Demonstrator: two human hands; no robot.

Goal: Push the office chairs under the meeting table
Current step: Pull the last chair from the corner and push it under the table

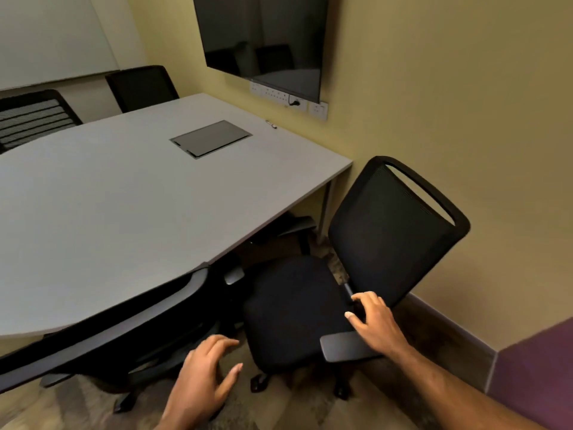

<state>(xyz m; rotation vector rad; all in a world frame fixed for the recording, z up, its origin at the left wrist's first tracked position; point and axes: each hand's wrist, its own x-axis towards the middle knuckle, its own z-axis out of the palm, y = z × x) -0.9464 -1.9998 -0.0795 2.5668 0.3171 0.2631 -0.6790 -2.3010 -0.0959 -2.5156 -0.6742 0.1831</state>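
A black office chair stands at the right end of the grey meeting table, outside it and turned sideways. Its mesh backrest leans toward the yellow wall. My right hand reaches over the chair's near armrest, fingers curled on the lower corner of the backrest. My left hand hovers open just left of the seat's front edge, touching nothing. A second black chair sits at lower left with its backrest against the table's edge.
Two more black chairs stand at the table's far side. A dark screen hangs on the wall above a socket strip. A cable hatch is set in the tabletop. A purple panel juts out at right.
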